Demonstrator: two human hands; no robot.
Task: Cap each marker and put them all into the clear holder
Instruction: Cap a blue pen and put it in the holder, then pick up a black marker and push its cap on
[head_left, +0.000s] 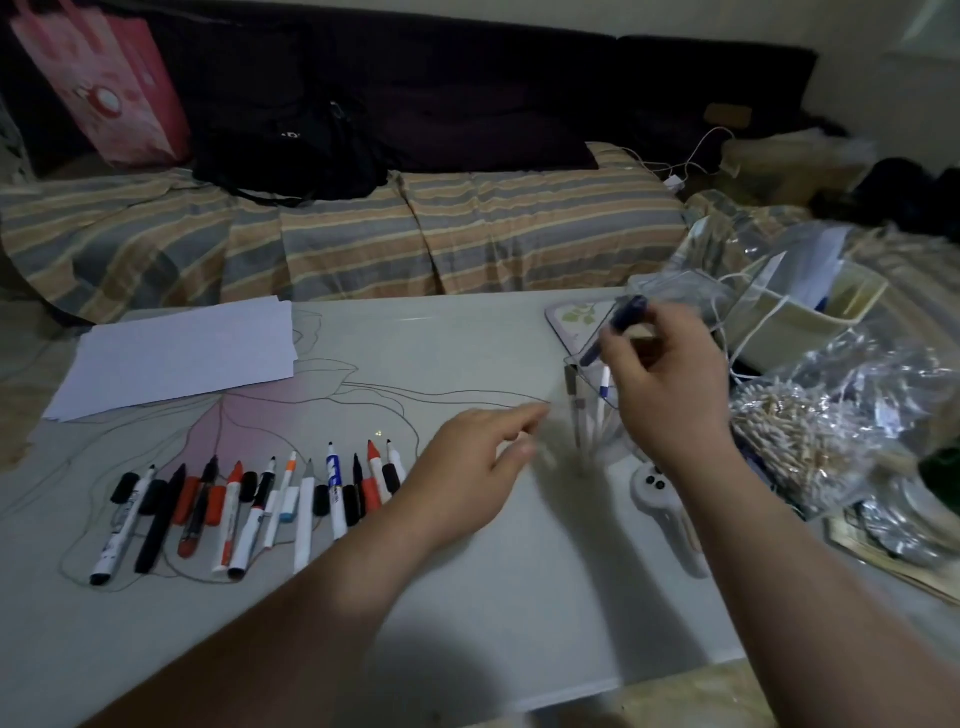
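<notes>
Blue marker (621, 325) over clear holder (592, 410) rim

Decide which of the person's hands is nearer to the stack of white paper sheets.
Left. The left hand hovers mid-table, right of the white paper sheets; the right hand is farther right.

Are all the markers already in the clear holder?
No, a row of uncapped markers lies on the table, left of the clear holder.
</notes>
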